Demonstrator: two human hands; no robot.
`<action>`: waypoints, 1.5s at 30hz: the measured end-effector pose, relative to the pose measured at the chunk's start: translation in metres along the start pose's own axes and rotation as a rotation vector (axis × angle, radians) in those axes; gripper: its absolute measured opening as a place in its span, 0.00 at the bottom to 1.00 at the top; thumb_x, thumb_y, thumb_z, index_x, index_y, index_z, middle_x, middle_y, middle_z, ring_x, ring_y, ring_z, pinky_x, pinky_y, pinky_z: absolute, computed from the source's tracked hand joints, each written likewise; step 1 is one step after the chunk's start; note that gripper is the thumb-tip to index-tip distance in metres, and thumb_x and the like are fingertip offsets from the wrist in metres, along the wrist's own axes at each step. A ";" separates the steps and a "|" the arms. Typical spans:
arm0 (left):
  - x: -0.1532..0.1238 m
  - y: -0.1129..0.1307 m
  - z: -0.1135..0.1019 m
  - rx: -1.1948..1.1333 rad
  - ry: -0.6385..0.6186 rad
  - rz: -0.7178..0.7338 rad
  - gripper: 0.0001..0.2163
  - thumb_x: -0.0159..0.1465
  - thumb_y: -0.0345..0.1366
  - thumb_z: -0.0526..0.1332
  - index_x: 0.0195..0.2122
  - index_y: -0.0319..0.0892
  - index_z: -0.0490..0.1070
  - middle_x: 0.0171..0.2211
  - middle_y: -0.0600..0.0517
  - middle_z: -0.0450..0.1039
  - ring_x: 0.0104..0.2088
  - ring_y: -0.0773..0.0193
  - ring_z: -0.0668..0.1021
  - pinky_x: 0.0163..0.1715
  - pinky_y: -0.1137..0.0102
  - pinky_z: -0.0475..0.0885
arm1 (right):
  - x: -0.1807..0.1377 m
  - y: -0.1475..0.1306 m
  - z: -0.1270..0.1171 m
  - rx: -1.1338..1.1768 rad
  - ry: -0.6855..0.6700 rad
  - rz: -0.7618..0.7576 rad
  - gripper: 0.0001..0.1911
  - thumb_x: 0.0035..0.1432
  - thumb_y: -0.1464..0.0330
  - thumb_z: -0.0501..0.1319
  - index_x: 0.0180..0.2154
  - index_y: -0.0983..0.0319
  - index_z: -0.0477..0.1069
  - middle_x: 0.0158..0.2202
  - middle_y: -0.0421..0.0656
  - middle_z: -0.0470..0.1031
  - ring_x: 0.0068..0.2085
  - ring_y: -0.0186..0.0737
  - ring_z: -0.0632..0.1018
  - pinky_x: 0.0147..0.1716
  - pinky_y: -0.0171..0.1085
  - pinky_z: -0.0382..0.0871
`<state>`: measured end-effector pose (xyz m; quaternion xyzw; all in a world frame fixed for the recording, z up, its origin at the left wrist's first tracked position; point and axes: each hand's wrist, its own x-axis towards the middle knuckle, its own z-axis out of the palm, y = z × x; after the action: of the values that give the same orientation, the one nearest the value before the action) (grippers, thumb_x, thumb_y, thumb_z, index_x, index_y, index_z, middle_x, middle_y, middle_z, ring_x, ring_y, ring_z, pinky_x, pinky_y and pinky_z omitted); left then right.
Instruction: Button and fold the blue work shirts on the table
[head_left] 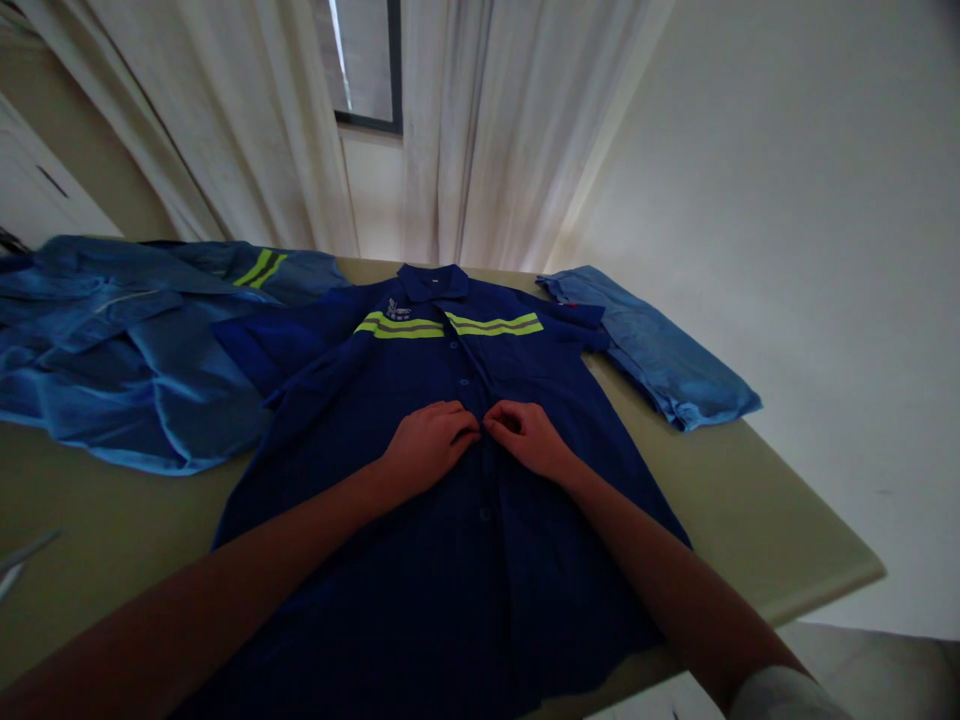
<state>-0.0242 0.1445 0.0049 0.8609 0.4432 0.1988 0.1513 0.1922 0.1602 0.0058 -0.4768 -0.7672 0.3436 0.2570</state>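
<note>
A dark blue short-sleeved work shirt (405,590) lies front side up, its collar pointing away from me. Yellow-green reflective bands cross its chest, and a small logo sits above the one on the left. Buttons show along the front opening, above and below my hands. Both hands meet at this opening, mid-shirt. My left hand (431,440) pinches the placket edge from the left. Close by on the right, my right hand (529,437) pinches the other edge, thumb and forefinger together. Whatever button lies between the fingertips is hidden.
Lighter blue garments (142,350) lie rumpled at the left, one with a reflective stripe. A folded blue garment (660,350) rests at the right by the wall. The table (780,510) ends at the right. A thin pale object (28,552) is at the left edge.
</note>
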 end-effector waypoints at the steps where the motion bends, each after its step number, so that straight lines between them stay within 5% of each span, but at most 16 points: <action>1: -0.001 0.000 0.001 -0.015 0.009 -0.017 0.05 0.71 0.36 0.62 0.41 0.46 0.78 0.40 0.51 0.78 0.43 0.58 0.80 0.44 0.63 0.75 | -0.001 -0.001 -0.001 0.009 -0.017 -0.015 0.06 0.63 0.67 0.63 0.37 0.61 0.78 0.28 0.38 0.77 0.28 0.34 0.73 0.29 0.33 0.63; 11: -0.003 -0.007 0.000 -0.094 0.032 0.086 0.04 0.72 0.35 0.61 0.41 0.45 0.76 0.40 0.51 0.76 0.42 0.61 0.79 0.44 0.66 0.73 | -0.009 -0.006 -0.007 -0.036 -0.068 -0.077 0.13 0.56 0.63 0.72 0.41 0.62 0.78 0.31 0.39 0.77 0.30 0.33 0.74 0.30 0.32 0.64; 17: -0.001 -0.009 -0.004 -0.216 0.014 0.043 0.05 0.68 0.32 0.63 0.41 0.45 0.78 0.38 0.53 0.76 0.33 0.65 0.78 0.34 0.69 0.71 | -0.008 -0.008 -0.002 0.021 0.007 -0.023 0.04 0.58 0.69 0.66 0.37 0.62 0.76 0.28 0.37 0.75 0.28 0.33 0.72 0.29 0.32 0.63; 23: -0.005 -0.007 0.000 -0.053 0.054 0.085 0.06 0.71 0.33 0.59 0.41 0.46 0.77 0.40 0.51 0.79 0.42 0.59 0.80 0.44 0.65 0.74 | -0.005 -0.005 -0.001 0.187 -0.038 -0.001 0.07 0.63 0.68 0.61 0.37 0.61 0.77 0.29 0.38 0.76 0.28 0.33 0.72 0.29 0.32 0.63; 34: -0.006 0.001 0.003 0.197 0.067 0.089 0.06 0.74 0.33 0.54 0.44 0.44 0.70 0.40 0.48 0.76 0.42 0.57 0.77 0.41 0.64 0.73 | -0.004 0.001 -0.002 0.180 -0.026 -0.033 0.08 0.61 0.62 0.68 0.38 0.61 0.78 0.28 0.37 0.73 0.28 0.33 0.71 0.28 0.33 0.63; 45: 0.003 0.002 -0.006 -0.205 0.038 -0.095 0.04 0.68 0.29 0.59 0.41 0.45 0.70 0.36 0.53 0.80 0.38 0.59 0.82 0.40 0.65 0.75 | -0.005 -0.009 0.008 0.084 0.088 -0.021 0.06 0.65 0.65 0.65 0.40 0.60 0.78 0.34 0.40 0.78 0.32 0.35 0.75 0.34 0.35 0.68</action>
<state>-0.0239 0.1469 0.0115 0.8150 0.4636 0.2520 0.2395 0.1836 0.1504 0.0074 -0.4720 -0.7450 0.3514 0.3141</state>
